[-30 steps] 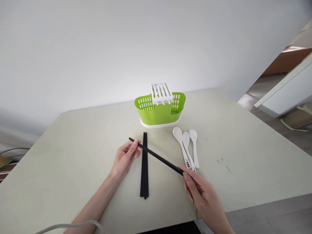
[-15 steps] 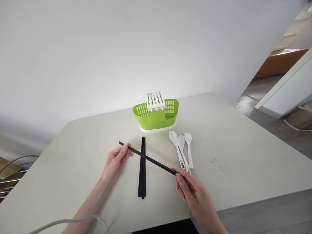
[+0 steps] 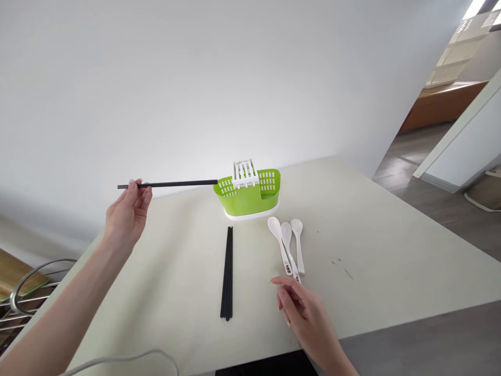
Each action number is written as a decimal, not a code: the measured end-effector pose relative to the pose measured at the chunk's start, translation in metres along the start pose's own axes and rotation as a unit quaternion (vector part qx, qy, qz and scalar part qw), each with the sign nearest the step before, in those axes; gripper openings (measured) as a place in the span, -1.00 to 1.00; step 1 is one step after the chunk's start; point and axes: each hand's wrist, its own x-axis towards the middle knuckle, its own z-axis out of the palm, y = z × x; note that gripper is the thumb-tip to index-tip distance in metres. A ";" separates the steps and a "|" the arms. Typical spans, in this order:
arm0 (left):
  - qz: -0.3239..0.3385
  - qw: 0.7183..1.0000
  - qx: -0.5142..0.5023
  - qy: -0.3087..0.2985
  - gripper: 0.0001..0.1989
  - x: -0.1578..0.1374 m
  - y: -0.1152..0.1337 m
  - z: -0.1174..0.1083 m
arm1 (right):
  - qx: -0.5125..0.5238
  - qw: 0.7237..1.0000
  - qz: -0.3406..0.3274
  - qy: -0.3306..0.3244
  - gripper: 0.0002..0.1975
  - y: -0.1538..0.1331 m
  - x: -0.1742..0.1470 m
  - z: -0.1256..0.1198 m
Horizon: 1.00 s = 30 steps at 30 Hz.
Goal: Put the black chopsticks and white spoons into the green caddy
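The pale surface (image 3: 371,235) carries everything laid out. Near its far side, against the wall, the green basket (image 3: 246,203) is stood upright, topped at its middle by a white slotted piece (image 3: 245,174).

By the left grip (image 3: 127,211) the held black chopsticks (image 3: 180,184) are pinched between thumb and fingers near the thin end; whether one stick or a pair is held cannot be told. They are raised above the surface, left of the basket, with the long axis almost level and sideways. The thicker end is pointed right, at the basket's left rim; contact there cannot be made out. Light weight, stiffness and a smooth, rather slippery skin may be expected; better balance would be had from a hold nearer the middle.

By the right grip (image 3: 307,313) nothing is held; its fingers are loosely curled, slightly parted, just beside the spoon handles.

The chopstick bundle (image 3: 226,277) is laid flat, pointed toward the basket. The three white spoons (image 3: 286,233), probably rigid and breakable, are laid bowls outward, best lifted by their handles.
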 end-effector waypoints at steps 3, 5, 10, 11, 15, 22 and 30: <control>0.015 0.998 0.053 -0.018 -0.90 0.016 -0.002 0.019 | -0.009 1.000 -0.011 -0.005 -0.55 -0.001 0.000 0.000; 0.023 0.994 0.098 -0.040 -0.88 0.023 -0.007 0.032 | -0.018 1.000 -0.011 -0.011 -0.55 0.000 0.000 -0.001; 0.037 0.972 0.204 -0.107 -0.80 0.040 -0.029 0.058 | -0.021 1.000 -0.009 -0.007 -0.56 0.003 -0.001 0.001; 0.034 0.967 0.221 -0.119 -0.77 0.045 -0.033 0.061 | -0.020 1.000 -0.009 -0.006 -0.56 0.004 -0.001 0.002; 0.038 0.947 0.282 -0.148 -0.71 0.055 -0.044 0.073 | -0.026 0.999 -0.014 -0.013 -0.56 0.004 0.000 0.003; 0.044 0.904 0.391 -0.171 -0.69 0.046 -0.052 0.096 | -0.040 0.999 -0.018 -0.015 -0.57 0.007 -0.001 0.002; 0.057 0.882 0.417 -0.213 -0.58 0.043 -0.070 0.114 | -0.053 0.998 -0.022 -0.009 -0.58 0.009 -0.002 0.003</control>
